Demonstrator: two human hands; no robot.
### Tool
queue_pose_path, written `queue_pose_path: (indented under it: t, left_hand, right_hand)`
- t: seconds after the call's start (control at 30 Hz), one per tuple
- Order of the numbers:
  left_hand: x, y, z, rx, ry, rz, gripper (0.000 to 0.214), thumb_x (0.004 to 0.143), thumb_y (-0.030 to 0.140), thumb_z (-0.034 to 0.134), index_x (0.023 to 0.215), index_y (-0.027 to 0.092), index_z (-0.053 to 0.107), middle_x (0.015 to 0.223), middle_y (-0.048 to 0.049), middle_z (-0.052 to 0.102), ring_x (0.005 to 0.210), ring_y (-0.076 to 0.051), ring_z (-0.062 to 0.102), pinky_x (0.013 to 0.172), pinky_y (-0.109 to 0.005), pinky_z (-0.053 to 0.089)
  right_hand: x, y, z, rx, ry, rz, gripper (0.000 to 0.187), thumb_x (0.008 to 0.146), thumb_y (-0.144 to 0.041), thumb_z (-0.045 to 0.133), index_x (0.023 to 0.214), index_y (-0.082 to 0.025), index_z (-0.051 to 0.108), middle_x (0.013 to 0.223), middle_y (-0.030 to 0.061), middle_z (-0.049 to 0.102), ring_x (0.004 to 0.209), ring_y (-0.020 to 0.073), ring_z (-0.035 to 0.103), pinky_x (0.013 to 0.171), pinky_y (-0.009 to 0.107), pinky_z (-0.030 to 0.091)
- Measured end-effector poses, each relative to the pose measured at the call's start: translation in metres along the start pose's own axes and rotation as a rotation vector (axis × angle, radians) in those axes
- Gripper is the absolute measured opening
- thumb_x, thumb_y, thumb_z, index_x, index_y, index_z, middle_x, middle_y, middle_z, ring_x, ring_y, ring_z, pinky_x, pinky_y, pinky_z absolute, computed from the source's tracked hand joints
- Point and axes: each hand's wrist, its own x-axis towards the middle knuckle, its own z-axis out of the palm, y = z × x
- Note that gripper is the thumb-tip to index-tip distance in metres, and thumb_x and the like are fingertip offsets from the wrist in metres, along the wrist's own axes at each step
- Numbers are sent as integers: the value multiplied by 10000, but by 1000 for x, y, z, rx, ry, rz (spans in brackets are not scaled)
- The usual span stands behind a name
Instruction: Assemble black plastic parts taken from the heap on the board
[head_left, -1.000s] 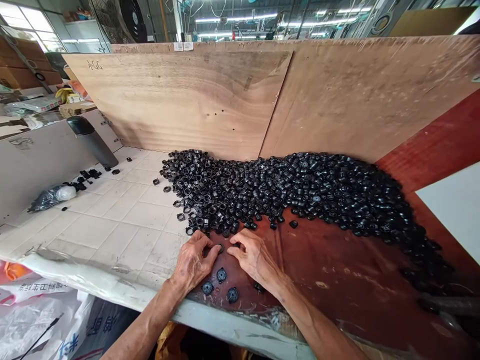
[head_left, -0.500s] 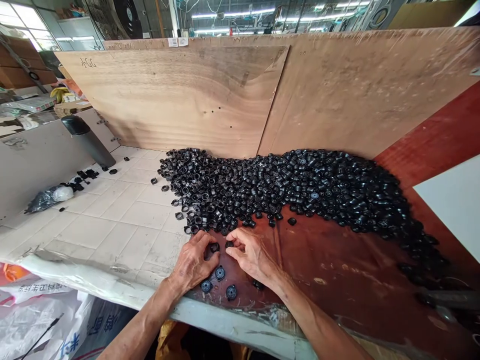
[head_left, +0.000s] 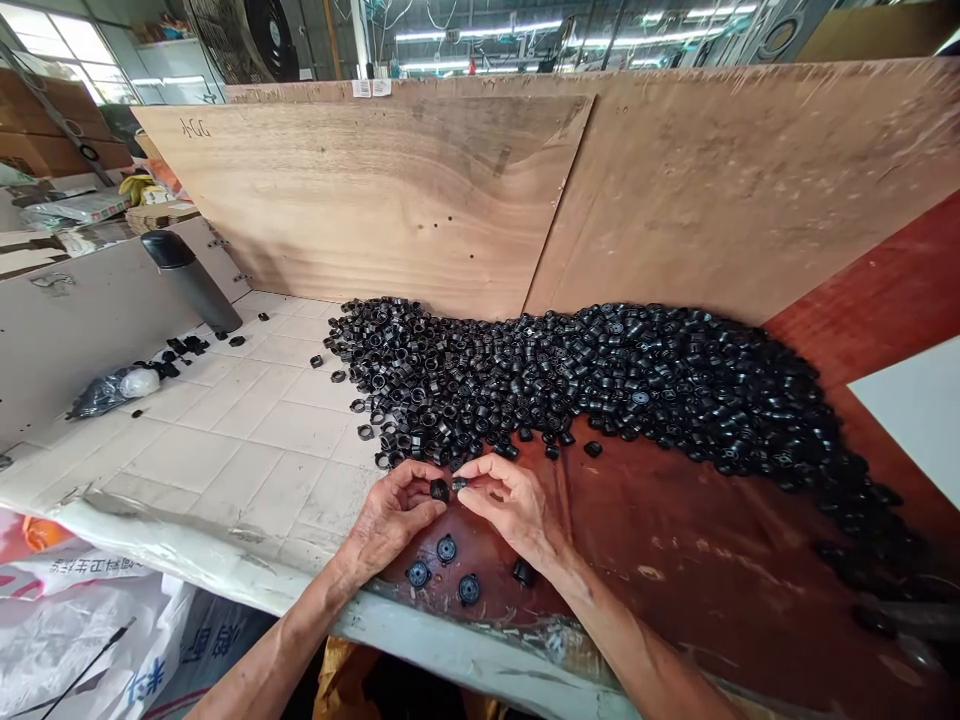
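Pinching a round black part (head_left: 439,490) in the fingers of the left hand (head_left: 397,512), the person grasps a smaller black piece (head_left: 459,484) in the right hand's (head_left: 519,505) fingertips, just right of it, in front of the heap (head_left: 637,380).

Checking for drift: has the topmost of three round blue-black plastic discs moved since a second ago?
No: the topmost disc shows no visible shift relative to the pale, worn bench edge.
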Motion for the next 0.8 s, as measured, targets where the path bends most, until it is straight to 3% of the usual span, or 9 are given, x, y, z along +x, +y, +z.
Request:
queue_pose_path:
  t: [0.27,0.47,0.57,0.67,0.8]
  left_hand:
    - [-1,-14,-3,8,-24,7,295,815,310,795,1049,200,653,991,-42,761,851,-185,740,817,-334,605]
    - [-3,-22,-7,124,14,119,215,854,266,767,1045,211,683,1142,-46,721,904,-177,727,800,-310,619]
    - [-3,-25,-9,179,5,169,204,865,261,765,1051,209,698,1124,-58,719,949,-194,725,844,-326,620]
    - [-3,-25,-9,178,7,171,213,862,266,774,1052,203,703,1120,-69,721,945,-202,731,858,-334,622]
    - [-3,-23,-7,86,0,155,194,880,279,767,1045,210,692,1124,-55,721,944,-196,743,871,-341,626]
  right_hand:
    - [-4,-1,5,-168,2,-212,73,841,-216,696,887,-208,752,910,43,762,771,184,702,714,278,572]
    - [-5,4,8,-166,25,-184,170,860,-247,691,1027,-218,706,920,34,766,774,183,722,715,267,580]
    - [-7,6,9,-242,17,-199,211,937,-304,645,1130,-224,667,853,26,757,737,177,720,678,251,552]
    - [-9,4,7,-333,-30,-231,169,1004,-327,570,1109,-224,653,712,-4,690,645,162,669,626,241,507]
    - [-10,0,3,-308,-96,-277,111,977,-278,575,1034,-218,649,785,7,698,678,152,655,661,238,505]
